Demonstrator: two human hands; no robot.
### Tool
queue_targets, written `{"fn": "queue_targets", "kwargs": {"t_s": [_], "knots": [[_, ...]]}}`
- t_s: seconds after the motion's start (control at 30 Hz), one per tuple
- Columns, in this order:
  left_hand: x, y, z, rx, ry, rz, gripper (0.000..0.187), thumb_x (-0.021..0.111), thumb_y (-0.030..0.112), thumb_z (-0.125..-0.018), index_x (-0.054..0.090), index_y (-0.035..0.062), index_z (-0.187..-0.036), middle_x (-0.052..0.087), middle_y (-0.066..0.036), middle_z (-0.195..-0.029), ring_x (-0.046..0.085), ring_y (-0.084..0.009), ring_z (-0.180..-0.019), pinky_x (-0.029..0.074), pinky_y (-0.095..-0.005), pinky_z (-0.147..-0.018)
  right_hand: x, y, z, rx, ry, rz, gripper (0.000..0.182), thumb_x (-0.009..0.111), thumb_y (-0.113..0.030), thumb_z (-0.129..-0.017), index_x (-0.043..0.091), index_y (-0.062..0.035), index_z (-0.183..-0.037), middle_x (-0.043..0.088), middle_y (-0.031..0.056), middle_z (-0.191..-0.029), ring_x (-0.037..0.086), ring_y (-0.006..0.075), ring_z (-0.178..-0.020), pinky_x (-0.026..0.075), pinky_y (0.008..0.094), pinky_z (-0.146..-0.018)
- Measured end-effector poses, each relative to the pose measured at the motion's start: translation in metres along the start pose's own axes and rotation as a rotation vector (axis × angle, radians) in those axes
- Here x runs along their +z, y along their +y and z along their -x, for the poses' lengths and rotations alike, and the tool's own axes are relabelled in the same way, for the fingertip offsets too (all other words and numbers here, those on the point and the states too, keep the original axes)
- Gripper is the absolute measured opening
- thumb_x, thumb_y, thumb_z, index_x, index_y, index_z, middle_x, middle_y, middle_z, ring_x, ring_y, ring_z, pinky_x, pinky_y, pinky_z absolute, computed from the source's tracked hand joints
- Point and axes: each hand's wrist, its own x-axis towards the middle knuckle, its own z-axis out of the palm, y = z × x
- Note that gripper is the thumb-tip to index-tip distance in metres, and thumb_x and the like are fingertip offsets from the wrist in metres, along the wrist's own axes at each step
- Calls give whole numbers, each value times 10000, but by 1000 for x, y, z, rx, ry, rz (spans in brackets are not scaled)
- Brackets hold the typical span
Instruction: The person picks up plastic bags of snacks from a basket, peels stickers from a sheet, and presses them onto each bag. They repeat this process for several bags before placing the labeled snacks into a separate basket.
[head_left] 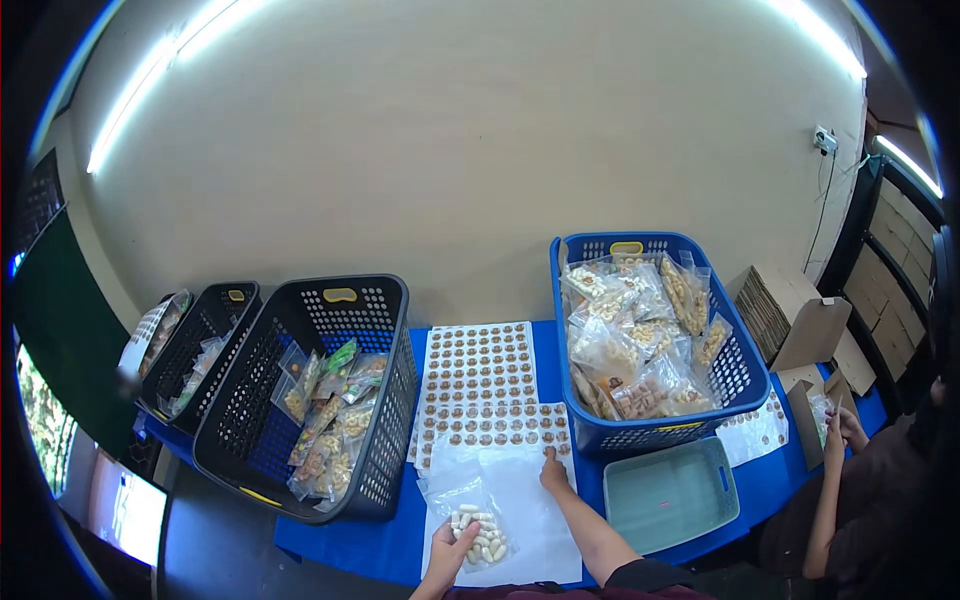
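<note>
Facing a pale wall [480, 150], well beyond the left grip [448, 548] and the right grip [553, 472]. Working over a blue desk [345, 552] running beneath both grips. Having another person [890, 510] busy well off to the right of the right grip. Seeing a big black basket [393, 440] of filled packets [335, 420], standing left of the left grip and beyond it. Seeing a blue basket [640, 436] piled with more, beyond the right grip and to its right. Spotting a smaller black basket [215, 310], sitting farther left of the left grip. Having white paper [530, 520] lying under both grips. Finding a pale green tray [665, 485] resting to the right of the right grip. Seeing sticker sheets [480, 375] spreading ahead of the left grip and reaching the right fingertips [550, 455].

Pinching a clear bag [462, 490] in the left grip, laying the thumb over its front; having most of it lying beyond and to the right of that grip. Reaching the right grip to the nearest sheet's lower edge, not being able to tell whether grasping a sticker or released. Seeing white oblong pieces [490, 535] lying inside the bag, just right of the left thumb.
</note>
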Motion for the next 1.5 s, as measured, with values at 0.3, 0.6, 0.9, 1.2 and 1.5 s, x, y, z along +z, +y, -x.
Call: {"fn": "queue_targets", "kwargs": {"t_s": [0.3,0.6,0.9,1.2,1.5], "knots": [[5,1,-4,9,54,-5,243,534,116,-801,485,-12,-1003,563,-64,-884,548,-101,-765,445,-211,-663,-1,0,-7,45,-45,-23,491,448,-24,-711,210,-59,-1140,544,253,-828,547,381,-789,437,421,-701],[12,3,-12,-28,35,0,243,543,120,-795,493,-11,-993,568,-58,-868,548,-101,-760,440,-213,-669,-17,-18,6,111,-59,2,549,421,-30,-737,146,-1,-1211,526,276,-904,535,383,-857,429,424,-743],[2,-8,-18,-15,8,-81,245,546,131,-794,499,-10,-989,567,-52,-854,545,-95,-750,436,-208,-648,-18,-28,25,-11,3,146,327,337,-52,-803,281,26,-1115,566,235,-784,578,348,-741,469,415,-637],[1,-5,-19,6,7,-61,241,544,116,-795,497,-7,-996,563,-50,-858,546,-95,-749,439,-208,-649,-16,-24,36,-158,38,185,202,344,-71,-805,350,-6,-996,548,210,-798,571,342,-736,466,411,-624],[-16,-17,-21,11,14,-33,262,545,111,-794,480,-14,-1014,563,-65,-886,550,-108,-780,445,-221,-677,-23,4,42,-24,-170,-514,201,520,-165,-786,427,-91,-948,560,110,-809,554,208,-673,439,324,-572]]}}
